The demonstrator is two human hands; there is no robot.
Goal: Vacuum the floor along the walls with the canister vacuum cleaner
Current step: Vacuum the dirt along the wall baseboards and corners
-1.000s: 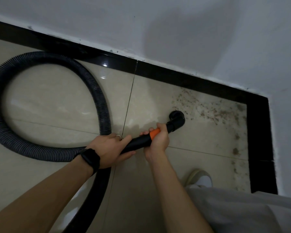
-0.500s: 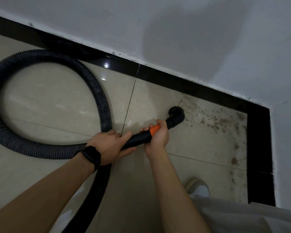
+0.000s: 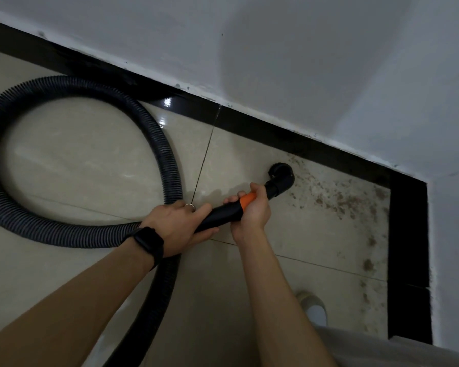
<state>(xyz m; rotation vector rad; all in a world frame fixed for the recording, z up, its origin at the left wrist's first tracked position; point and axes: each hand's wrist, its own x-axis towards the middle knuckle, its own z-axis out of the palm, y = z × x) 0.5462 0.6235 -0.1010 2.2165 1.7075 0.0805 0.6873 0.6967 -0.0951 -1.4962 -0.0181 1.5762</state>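
Our two hands hold the black vacuum handle (image 3: 224, 213).
Our left hand (image 3: 176, 226) wraps its back end, our right hand (image 3: 251, 209) squeezes the orange part, and the nozzle (image 3: 281, 178) sits just past it on the dirty floor (image 3: 329, 223) near the wall (image 3: 302, 62).

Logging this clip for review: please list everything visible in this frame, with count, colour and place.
vacuum hose: one, black ribbed, looped on floor at left
handle tube: one, black with orange band, held in both hands
nozzle: one, black, at edge of dirt patch
dirt: brown specks, scattered in the corner
floor tiles: beige, glossy
baseboard: black, along both walls
walls: white
watch: one, black, left wrist
ring: one, left hand
shoe: one, pale, bottom right
left hand: rear grip
right hand: front grip
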